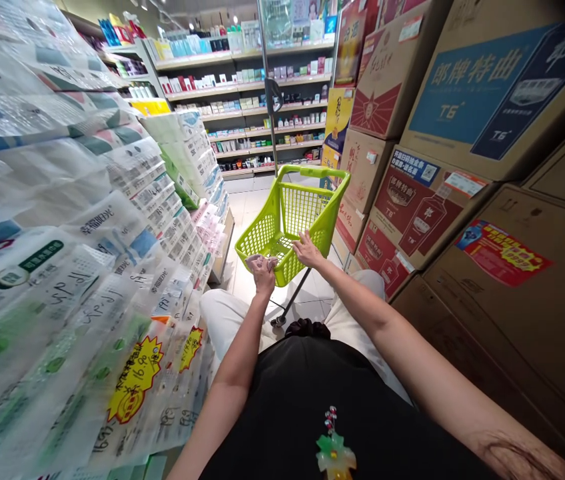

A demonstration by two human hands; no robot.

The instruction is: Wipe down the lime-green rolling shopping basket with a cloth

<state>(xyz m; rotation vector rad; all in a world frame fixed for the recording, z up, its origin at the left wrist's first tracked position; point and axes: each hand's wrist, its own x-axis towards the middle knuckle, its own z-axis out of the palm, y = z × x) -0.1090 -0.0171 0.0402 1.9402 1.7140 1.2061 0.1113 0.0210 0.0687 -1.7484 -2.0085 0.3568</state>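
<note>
A lime-green shopping basket (290, 272) on a wheeled frame stands in front of my knees, tilted toward me. At its near left corner, my left hand (264, 279) is closed on a crumpled pinkish-grey cloth (258, 261). My right hand (307, 251) reaches over the near right side of the basket with its fingers apart and nothing visible in them. Whether those fingertips touch the basket wall I cannot tell. Through the mesh, the basket floor shows no goods.
Packs of tissue paper (127, 167) are piled high along my left. Stacked cardboard cartons (452, 213) rise close on my right. Shelves (247, 87) with small boxed goods stand across the aisle end, behind a dark upright pole (273, 133). Pale floor tiles (250, 200) lie between.
</note>
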